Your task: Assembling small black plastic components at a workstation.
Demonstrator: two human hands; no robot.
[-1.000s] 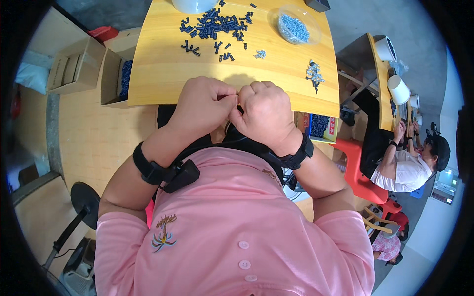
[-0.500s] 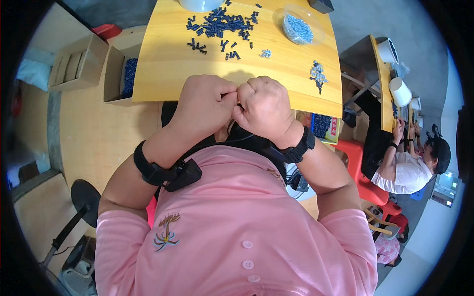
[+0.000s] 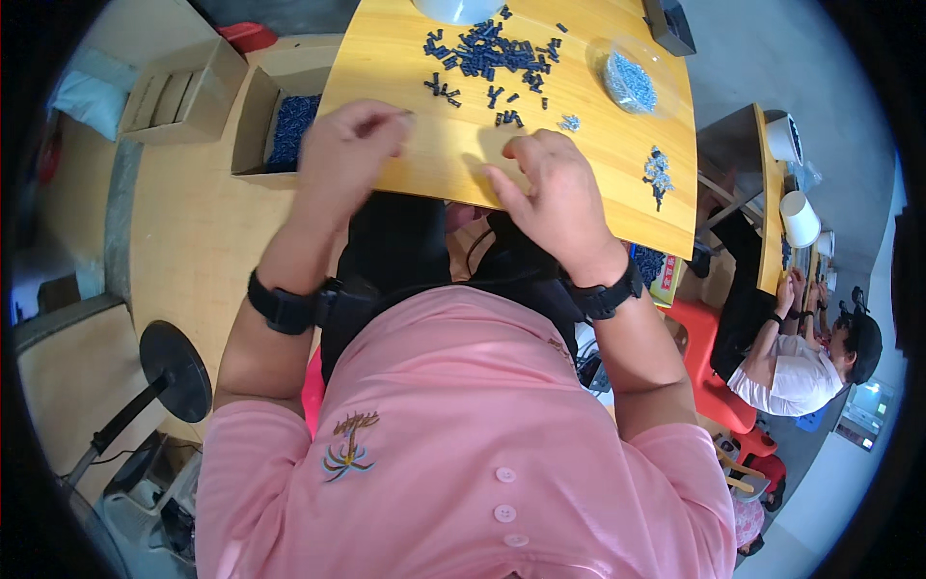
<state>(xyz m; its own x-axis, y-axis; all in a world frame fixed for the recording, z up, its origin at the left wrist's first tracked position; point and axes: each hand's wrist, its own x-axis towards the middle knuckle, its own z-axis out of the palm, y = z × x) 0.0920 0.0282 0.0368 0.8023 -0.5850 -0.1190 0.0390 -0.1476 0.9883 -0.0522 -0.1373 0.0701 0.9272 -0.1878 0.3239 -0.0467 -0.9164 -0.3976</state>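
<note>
My left hand (image 3: pixel 349 150) is raised near the table's left front edge, smeared by motion. Its thumb and fingers are closed in a pinch, and a small dark tip shows there that I cannot make out. Over the front edge of the table is my right hand (image 3: pixel 558 193), thumb and fingers apart, with nothing seen between them. Beyond both hands lies a heap of small black plastic parts (image 3: pixel 492 53), with several strays on its near side. Close to the right fingertips sits a little cluster of small shiny pieces (image 3: pixel 570 124).
On the yellow wooden table (image 3: pixel 424 174) are a clear bowl of bluish small pieces (image 3: pixel 630 82), a mixed pile (image 3: pixel 658 174) and a white tub (image 3: pixel 458 8). A cardboard box (image 3: pixel 253 125) of dark parts stands left. A co-worker (image 3: pixel 796 372) sits at another table, right.
My hands were together at the table edge and have come apart. The left moved up and left; the right opened and shifted slightly right. The view has shifted left.
</note>
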